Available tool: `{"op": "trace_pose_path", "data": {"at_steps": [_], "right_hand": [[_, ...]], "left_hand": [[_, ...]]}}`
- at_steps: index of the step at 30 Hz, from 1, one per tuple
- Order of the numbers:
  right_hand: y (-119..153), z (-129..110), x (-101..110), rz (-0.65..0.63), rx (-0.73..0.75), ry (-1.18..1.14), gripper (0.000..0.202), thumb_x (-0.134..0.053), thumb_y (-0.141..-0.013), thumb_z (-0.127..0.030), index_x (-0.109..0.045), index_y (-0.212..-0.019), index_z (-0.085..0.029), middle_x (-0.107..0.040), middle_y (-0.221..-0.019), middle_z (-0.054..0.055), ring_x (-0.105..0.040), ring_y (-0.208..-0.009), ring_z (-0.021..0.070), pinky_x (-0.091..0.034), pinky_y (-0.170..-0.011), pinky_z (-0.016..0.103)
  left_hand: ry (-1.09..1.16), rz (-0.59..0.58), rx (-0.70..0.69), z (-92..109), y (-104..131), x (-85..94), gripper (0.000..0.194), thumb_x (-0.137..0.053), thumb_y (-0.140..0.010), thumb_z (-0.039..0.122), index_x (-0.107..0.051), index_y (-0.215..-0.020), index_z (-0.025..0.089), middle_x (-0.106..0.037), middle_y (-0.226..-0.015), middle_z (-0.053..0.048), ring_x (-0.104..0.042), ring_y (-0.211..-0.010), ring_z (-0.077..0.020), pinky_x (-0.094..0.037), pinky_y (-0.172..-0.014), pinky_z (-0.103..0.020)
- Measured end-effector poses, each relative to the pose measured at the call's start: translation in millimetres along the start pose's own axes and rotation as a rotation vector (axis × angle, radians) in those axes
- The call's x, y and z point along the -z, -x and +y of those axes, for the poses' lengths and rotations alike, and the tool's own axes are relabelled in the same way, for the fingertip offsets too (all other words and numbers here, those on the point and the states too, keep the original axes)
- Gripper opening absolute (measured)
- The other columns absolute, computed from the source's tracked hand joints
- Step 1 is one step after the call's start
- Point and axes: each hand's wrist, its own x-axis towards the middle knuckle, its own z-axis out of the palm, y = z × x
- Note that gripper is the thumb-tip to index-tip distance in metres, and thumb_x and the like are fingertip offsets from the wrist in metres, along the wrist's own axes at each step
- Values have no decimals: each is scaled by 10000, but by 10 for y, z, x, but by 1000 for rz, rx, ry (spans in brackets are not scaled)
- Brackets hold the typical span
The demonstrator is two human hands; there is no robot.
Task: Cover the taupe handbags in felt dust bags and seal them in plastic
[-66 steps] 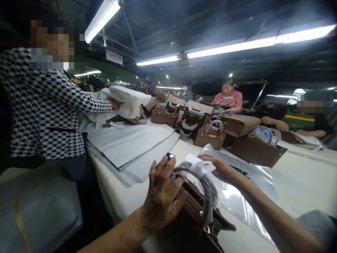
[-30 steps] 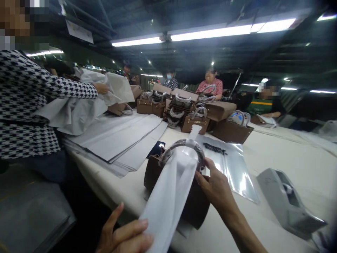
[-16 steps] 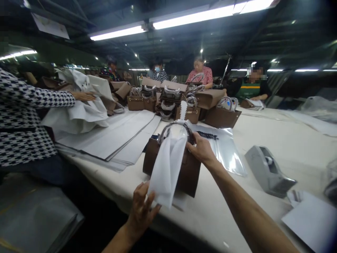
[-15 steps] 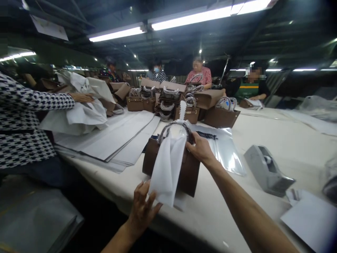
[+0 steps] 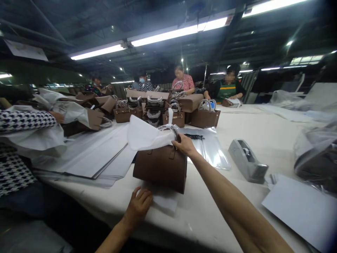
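Note:
A brown handbag is tilted over the near part of the table, its handles wrapped in clear film. My right hand is closed around the handles at their right side. A soft white sheet hangs from the handles and flares out to the left, and a white notched strip stands up behind it. Low by the table's front edge, my left hand has its fingers curled beside a thin white sheet under the bag. Whether the fingers pinch that sheet is hidden.
Flat white sheets lie to the left, near a co-worker's checked sleeve. Wrapped brown handbags are piled at the back. A grey tape dispenser, clear plastic sleeves and white paper are to the right.
The hanging white sheet has swung from the bag's front up to the left, baring the front panel. My left hand has left that sheet and curled its fingers. The view has turned right.

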Motion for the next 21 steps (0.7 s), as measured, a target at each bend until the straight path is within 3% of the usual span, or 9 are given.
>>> {"op": "trace_pose_path", "data": {"at_steps": [3,5,8,10,13,16,19,21], "right_hand": [[-65,69,61,-49,-26,-27,283,-559,-754,-382,-543,-866,-122,-571,-832,72,-510,-774,173,-369,-679,274],[-82,155,95,-131,-31,-66,263,-571,-760,-374,-554,-813,-117,-566,-776,45,-513,-722,146,-385,-650,265],[-51,358,77,-301,-57,-135,270,-551,-802,-381,-560,-751,-116,-549,-684,-3,-509,-618,101,-410,-583,239],[-15,526,8,-390,-98,-160,283,-539,-823,-386,-564,-752,-113,-546,-663,-14,-507,-579,84,-423,-554,226],[7,761,-115,-448,-167,-154,287,-515,-849,-378,-567,-768,-108,-555,-654,-17,-521,-555,77,-449,-542,225],[9,868,-94,-380,-186,-103,263,-540,-833,-353,-590,-775,-101,-589,-674,10,-567,-605,112,-477,-595,265],[183,757,145,-149,-150,-28,241,-540,-820,-302,-608,-930,-99,-626,-858,92,-593,-806,201,-463,-738,344],[469,581,333,20,-44,1,282,-437,-873,-297,-570,-1067,-141,-600,-1011,104,-563,-922,209,-438,-803,356]], "left_hand": [[-18,101,-42,11,-238,145,186,-423,-809,46,-571,-798,160,-643,-812,-38,-609,-828,-162,-432,-891,-409],[-14,162,-85,55,-452,299,145,-452,-793,43,-553,-806,146,-644,-919,-65,-586,-962,-191,-384,-954,-455],[60,147,-179,151,-775,466,121,-456,-775,43,-534,-790,134,-609,-1077,-107,-508,-1125,-232,-351,-994,-474],[114,109,-211,206,-959,468,122,-447,-768,48,-533,-787,133,-617,-1064,-109,-526,-1107,-219,-415,-944,-406],[177,6,-168,248,-1169,320,140,-436,-777,70,-543,-826,145,-646,-988,-78,-581,-1018,-191,-469,-851,-355],[208,-90,-107,247,-1289,138,160,-428,-785,82,-550,-858,156,-652,-956,-61,-597,-977,-183,-466,-848,-374],[233,-98,-76,225,-1337,53,171,-421,-792,80,-547,-872,164,-653,-961,-49,-592,-988,-175,-454,-867,-379],[255,-85,-72,215,-1348,45,166,-413,-797,79,-541,-854,168,-655,-963,-39,-592,-989,-173,-451,-867,-375]]}}
